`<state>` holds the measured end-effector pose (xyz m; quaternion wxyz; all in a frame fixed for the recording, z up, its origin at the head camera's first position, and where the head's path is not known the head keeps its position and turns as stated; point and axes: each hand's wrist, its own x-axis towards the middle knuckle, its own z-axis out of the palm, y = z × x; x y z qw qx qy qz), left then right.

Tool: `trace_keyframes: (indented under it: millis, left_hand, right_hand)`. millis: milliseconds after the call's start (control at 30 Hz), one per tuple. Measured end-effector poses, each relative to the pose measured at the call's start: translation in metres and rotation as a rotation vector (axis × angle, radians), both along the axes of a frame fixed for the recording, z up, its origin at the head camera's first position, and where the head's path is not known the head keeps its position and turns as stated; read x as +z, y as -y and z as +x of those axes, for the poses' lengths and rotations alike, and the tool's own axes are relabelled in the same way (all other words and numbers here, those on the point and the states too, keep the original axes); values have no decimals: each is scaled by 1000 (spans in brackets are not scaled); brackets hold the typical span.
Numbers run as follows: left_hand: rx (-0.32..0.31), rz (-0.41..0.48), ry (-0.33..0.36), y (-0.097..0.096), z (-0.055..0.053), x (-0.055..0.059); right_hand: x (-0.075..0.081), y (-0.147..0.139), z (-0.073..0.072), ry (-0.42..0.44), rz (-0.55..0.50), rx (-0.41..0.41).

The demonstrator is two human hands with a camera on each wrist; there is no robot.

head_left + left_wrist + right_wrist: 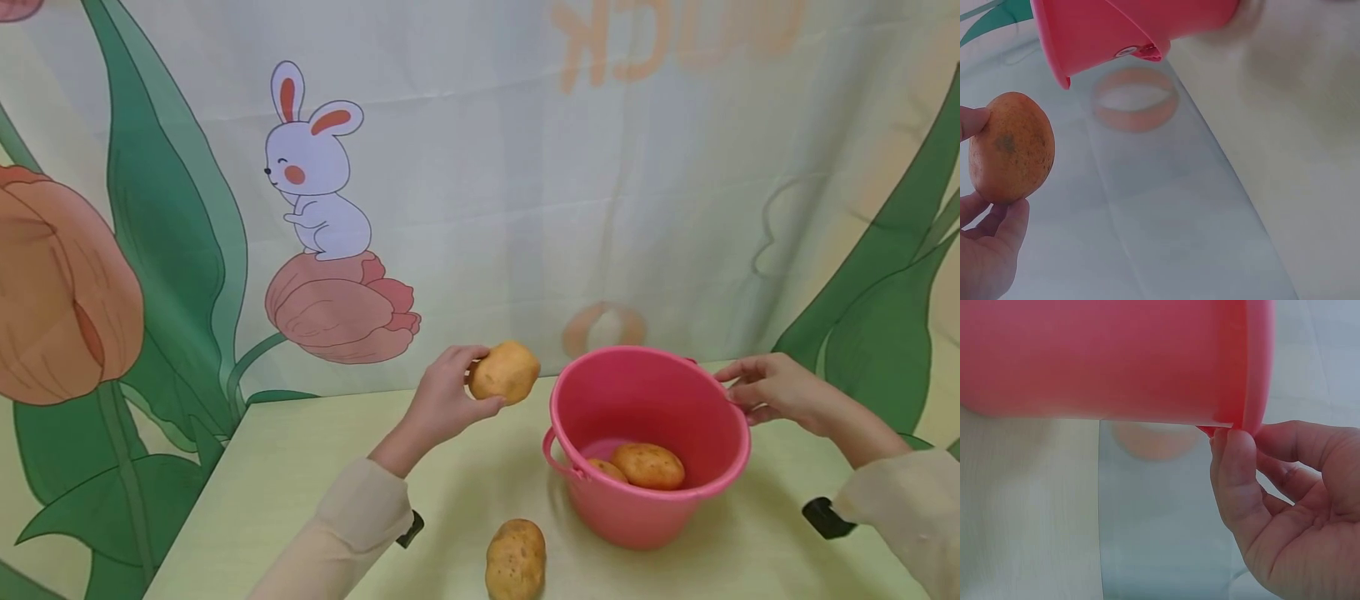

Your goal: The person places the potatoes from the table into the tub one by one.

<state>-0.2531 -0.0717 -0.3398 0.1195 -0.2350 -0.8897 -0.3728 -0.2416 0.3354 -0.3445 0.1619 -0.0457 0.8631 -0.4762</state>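
Note:
In the head view my left hand (448, 396) grips a potato (507, 372) between thumb and fingers, raised above the table just left of the bucket's rim. The left wrist view shows the same potato (1012, 149) with a dark patch on its skin. A pink bucket (637, 521) stands on the table, its mouth tilted towards me, with two potatoes (648, 466) at its bottom. My right hand (787, 392) pinches the bucket's rim on the right side; in the right wrist view thumb and fingertips (1239, 447) meet at that rim.
Another potato (516, 560) lies on the pale table (300, 467) in front of the bucket, at the near edge of view. Behind the table hangs a curtain (480, 208) printed with tulips and a rabbit. The bucket's handle (555, 454) hangs at its left side.

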Motion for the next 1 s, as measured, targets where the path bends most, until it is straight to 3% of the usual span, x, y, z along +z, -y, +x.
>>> trace_keyframes:
  millis: [367,1000]
  left_hand:
    - [-76,-27,-2,-22,-2,11]
    - [-179,-243,3,-58,-1,18]
  right_hand:
    - [-1,-2,-1,-6,-3,3]
    - [0,-1,-1,0,-10,0]
